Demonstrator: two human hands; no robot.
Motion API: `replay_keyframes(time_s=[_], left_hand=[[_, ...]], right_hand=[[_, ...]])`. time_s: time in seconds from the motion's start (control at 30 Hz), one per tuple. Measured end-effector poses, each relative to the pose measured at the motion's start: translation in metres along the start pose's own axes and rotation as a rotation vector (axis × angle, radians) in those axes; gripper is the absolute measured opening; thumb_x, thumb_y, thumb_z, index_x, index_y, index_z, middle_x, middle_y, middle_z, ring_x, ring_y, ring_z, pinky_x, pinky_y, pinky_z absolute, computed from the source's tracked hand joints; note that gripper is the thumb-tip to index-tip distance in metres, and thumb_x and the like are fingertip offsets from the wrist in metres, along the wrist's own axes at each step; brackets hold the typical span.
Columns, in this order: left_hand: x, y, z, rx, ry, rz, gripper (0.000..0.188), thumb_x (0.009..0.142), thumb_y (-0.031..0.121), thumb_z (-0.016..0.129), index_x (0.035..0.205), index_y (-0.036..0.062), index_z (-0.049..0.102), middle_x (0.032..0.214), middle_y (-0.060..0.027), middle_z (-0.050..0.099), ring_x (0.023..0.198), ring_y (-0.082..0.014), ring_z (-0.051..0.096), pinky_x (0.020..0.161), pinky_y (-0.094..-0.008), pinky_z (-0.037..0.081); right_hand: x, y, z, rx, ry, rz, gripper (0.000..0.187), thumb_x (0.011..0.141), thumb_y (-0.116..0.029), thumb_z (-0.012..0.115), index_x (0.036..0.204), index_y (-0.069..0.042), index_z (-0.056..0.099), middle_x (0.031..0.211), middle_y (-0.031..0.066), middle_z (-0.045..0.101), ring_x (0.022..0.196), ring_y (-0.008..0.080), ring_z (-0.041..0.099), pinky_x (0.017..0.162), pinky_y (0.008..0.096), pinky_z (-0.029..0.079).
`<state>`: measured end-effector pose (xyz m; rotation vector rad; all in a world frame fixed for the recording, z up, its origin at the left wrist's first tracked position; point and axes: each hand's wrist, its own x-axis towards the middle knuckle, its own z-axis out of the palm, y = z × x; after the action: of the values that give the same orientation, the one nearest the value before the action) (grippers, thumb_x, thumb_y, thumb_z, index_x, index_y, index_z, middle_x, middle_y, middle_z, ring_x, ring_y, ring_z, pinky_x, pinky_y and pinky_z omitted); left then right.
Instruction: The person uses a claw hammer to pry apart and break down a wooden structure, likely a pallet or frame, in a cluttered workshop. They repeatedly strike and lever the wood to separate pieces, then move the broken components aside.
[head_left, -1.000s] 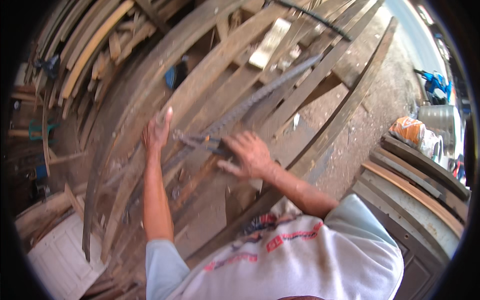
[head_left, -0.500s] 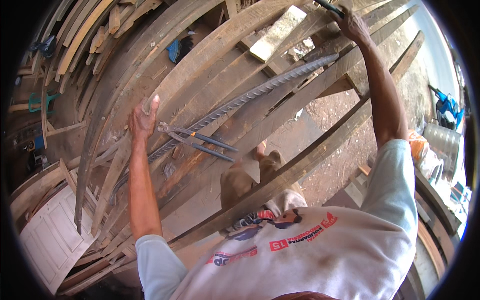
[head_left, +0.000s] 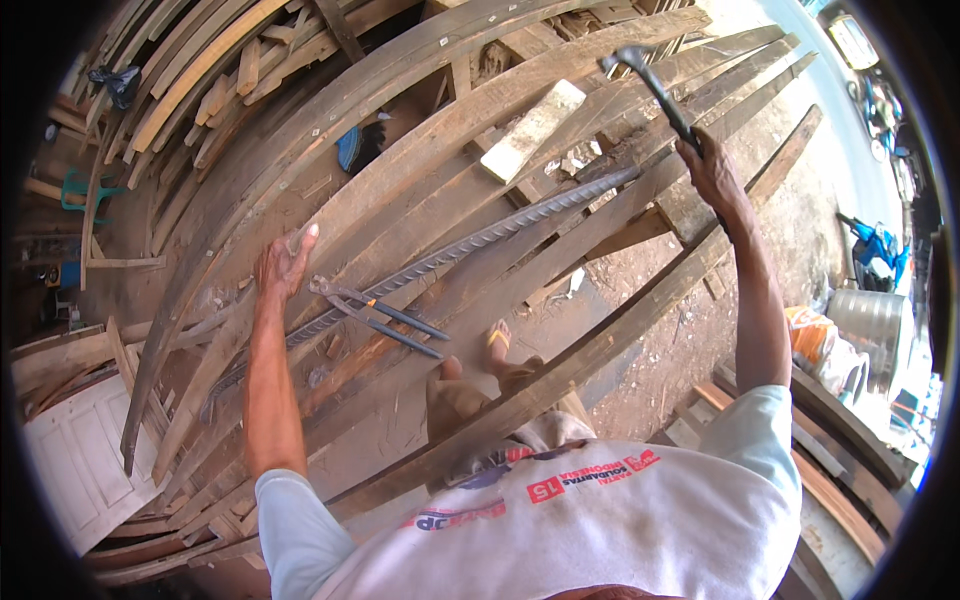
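My right hand (head_left: 715, 175) is wrapped around the black handle of a hammer (head_left: 655, 92), raised over the far right ends of the planks with its head pointing up and left. At the left, my left hand (head_left: 284, 262) grips the near end of a long curved wooden plank (head_left: 430, 150), thumb on top and the other fingers mostly hidden. Just right of that hand, a pair of pincers (head_left: 375, 315) with dark handles lies across a ribbed steel bar (head_left: 480, 238). The bar runs diagonally over the planks. A pale, rough block (head_left: 533, 130) rests on the planks beyond it.
Another curved plank (head_left: 560, 378) crosses close in front of my body, above my legs. Stacked curved timbers (head_left: 190, 75) fill the far left. A white panelled door (head_left: 85, 465) leans at lower left. A metal drum (head_left: 870, 335) stands at right, beside more boards (head_left: 840, 490).
The hammer, mostly cut off by the upper edge before, now shows whole as my right hand sits lower in view. My left hand keeps its hold on the plank. The whole view has shifted slightly.
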<state>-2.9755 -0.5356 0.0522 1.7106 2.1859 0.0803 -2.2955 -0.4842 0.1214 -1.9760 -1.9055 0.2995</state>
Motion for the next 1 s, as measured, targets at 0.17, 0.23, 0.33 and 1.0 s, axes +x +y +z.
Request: replay_keyframes(time_s=[0.17, 0.23, 0.33, 1.0], left_hand=[[0.000, 0.007, 0.001, -0.011, -0.039, 0.039, 0.090, 0.089, 0.083, 0.050, 0.134, 0.0073, 0.071, 0.123, -0.0283, 0.072, 0.117, -0.0463, 0.067, 0.103, -0.0525, 0.050], [-0.002, 0.006, 0.000, -0.057, -0.075, 0.054, 0.088, 0.090, 0.081, 0.051, 0.133, 0.0070, 0.071, 0.122, -0.0282, 0.072, 0.117, -0.0471, 0.067, 0.102, -0.0522, 0.050], [0.002, -0.004, 0.005, -0.087, -0.059, 0.084, 0.085, 0.090, 0.078, 0.055, 0.132, 0.0062, 0.072, 0.120, -0.0278, 0.073, 0.116, -0.0478, 0.067, 0.101, -0.0514, 0.050], [-0.308, -0.095, 0.041, -0.196, 0.809, -0.308, 0.047, 0.103, 0.031, 0.067, 0.134, -0.0041, 0.062, 0.134, -0.0248, 0.064, 0.128, -0.0421, 0.059, 0.110, -0.0501, 0.045]], right_hand=[[-0.029, 0.019, 0.002, -0.315, -0.020, -0.090, 0.023, 0.104, -0.023, 0.058, 0.123, -0.010, 0.066, 0.106, 0.0225, 0.065, 0.097, 0.0433, 0.066, 0.084, 0.0530, 0.052], [-0.029, 0.008, 0.002, -0.278, -0.108, 0.031, 0.027, 0.104, -0.022, 0.059, 0.129, -0.012, 0.063, 0.105, 0.0221, 0.064, 0.107, 0.0430, 0.063, 0.089, 0.0520, 0.051], [-0.032, -0.009, 0.005, -0.417, 0.079, -0.106, 0.035, 0.101, -0.023, 0.066, 0.134, -0.012, 0.062, 0.110, 0.0228, 0.065, 0.104, 0.0423, 0.065, 0.090, 0.0510, 0.052], [-0.263, -0.184, 0.124, -0.110, -0.994, -0.934, 0.040, 0.094, -0.033, 0.067, 0.124, -0.007, 0.064, 0.120, 0.0168, 0.067, 0.106, 0.0337, 0.071, 0.096, 0.0476, 0.053]])
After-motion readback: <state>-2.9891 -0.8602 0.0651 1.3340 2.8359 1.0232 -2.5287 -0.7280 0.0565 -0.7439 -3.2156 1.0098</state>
